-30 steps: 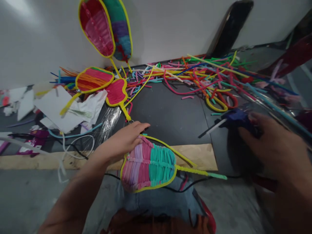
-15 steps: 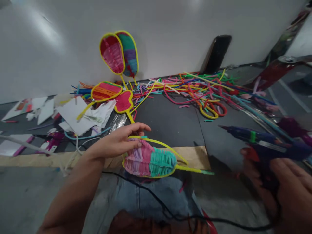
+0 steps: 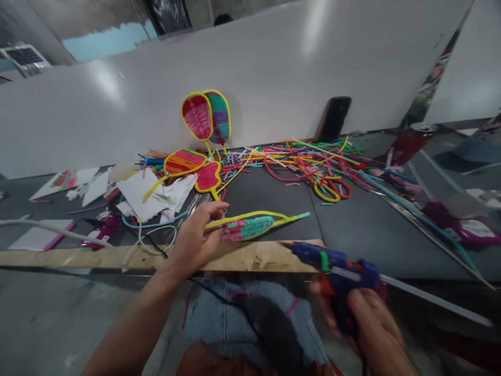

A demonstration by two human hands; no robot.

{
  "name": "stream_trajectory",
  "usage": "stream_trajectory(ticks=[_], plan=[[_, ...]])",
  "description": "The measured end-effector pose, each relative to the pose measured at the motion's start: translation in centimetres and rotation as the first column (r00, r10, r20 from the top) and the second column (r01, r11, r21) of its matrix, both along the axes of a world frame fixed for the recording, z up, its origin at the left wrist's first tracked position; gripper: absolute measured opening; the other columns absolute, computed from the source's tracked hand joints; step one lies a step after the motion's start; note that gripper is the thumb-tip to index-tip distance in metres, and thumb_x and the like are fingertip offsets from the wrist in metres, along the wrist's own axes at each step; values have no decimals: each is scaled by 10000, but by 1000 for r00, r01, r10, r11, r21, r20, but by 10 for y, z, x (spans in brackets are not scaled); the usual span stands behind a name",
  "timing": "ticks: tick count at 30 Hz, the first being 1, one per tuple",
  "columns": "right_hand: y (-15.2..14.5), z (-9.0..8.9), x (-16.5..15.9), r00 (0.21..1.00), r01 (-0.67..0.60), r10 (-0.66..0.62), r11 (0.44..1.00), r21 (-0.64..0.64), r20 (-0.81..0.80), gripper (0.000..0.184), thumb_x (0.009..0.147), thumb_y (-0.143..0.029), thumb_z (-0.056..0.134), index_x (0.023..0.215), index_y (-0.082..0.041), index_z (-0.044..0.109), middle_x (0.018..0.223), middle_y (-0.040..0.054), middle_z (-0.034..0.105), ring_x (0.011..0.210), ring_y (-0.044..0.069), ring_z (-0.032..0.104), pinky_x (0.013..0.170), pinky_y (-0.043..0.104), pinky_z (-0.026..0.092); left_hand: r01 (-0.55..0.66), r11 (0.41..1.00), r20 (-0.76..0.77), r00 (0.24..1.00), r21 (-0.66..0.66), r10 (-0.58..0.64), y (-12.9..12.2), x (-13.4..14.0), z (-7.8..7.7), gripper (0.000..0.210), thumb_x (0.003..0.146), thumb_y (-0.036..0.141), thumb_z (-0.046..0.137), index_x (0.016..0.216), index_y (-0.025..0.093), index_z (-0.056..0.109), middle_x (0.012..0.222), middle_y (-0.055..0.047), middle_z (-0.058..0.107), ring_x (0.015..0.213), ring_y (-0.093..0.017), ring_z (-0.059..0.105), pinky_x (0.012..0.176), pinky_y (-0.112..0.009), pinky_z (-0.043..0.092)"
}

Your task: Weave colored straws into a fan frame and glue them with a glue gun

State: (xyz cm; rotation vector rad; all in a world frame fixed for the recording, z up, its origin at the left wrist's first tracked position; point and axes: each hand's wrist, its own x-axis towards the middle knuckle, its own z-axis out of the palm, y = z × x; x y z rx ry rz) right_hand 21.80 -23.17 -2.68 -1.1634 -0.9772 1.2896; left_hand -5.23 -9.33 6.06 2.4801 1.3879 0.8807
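Note:
My left hand grips one end of a pipe-cleaner leaf, pink and teal inside a yellow outline, with a yellow stem pointing right. The leaf is tipped nearly edge-on, above the table's near edge. A loose yellow strip arches over its far side. In my right hand is a blue glue gun with a green band. Its nozzle points left, below and apart from the leaf's stem, and a long clear glue stick sticks out of its back. Some of the right fingers are blurred.
Finished pipe-cleaner shapes lean on the white partition, left of a black phone. Loose pipe cleaners lie along the partition's foot, with scissors nearer. Paper scraps lie left; a red can stands right.
My left hand has tilted the leaf from face-up to nearly edge-on and raised its stem. My right hand has brought the glue gun left, closer to the leaf. The camera view has shifted.

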Motion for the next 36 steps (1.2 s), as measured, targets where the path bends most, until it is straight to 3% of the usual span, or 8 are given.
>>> stream_trajectory(ticks=[5,12,19,24,36], plan=[[25,-1,-38,954,-179,186,983,51,-234,458,919,-553,444,935,-150,661,563,14,552,459,109,473,449,234,365,-36,999,-5,999,12,36,-1,-2,-7,240,890,205,515,1127,215,551,1063,-43,620,979,-180,605,866,-308,497],[46,1,-51,913,-245,266,964,104,-308,451,937,-546,420,956,-142,621,598,9,549,474,110,464,462,242,369,-33,999,-41,999,2,33,-4,2,-1,200,897,234,541,1092,220,584,1001,-32,647,922,-176,616,840,-306,498],[61,4,-55,898,-193,244,966,171,-366,367,960,-484,418,915,-162,589,599,-11,534,479,97,453,460,222,379,86,996,-110,990,10,-85,2,5,8,236,896,181,549,1127,209,588,980,-31,649,909,-159,613,819,-271,487],[63,-1,-55,884,-239,290,955,178,-367,370,987,-458,376,928,-161,587,597,-14,537,479,79,450,475,212,374,104,994,-118,988,47,-97,5,4,6,236,887,167,569,1117,210,597,960,-22,649,892,-148,614,807,-253,490],[64,-3,-57,897,-219,270,959,181,-349,364,991,-454,373,890,-168,575,609,-19,527,486,73,449,471,203,378,124,990,-84,989,70,-118,5,8,8,206,875,146,581,1060,207,648,962,-29,634,876,-130,630,791,-232,513]])
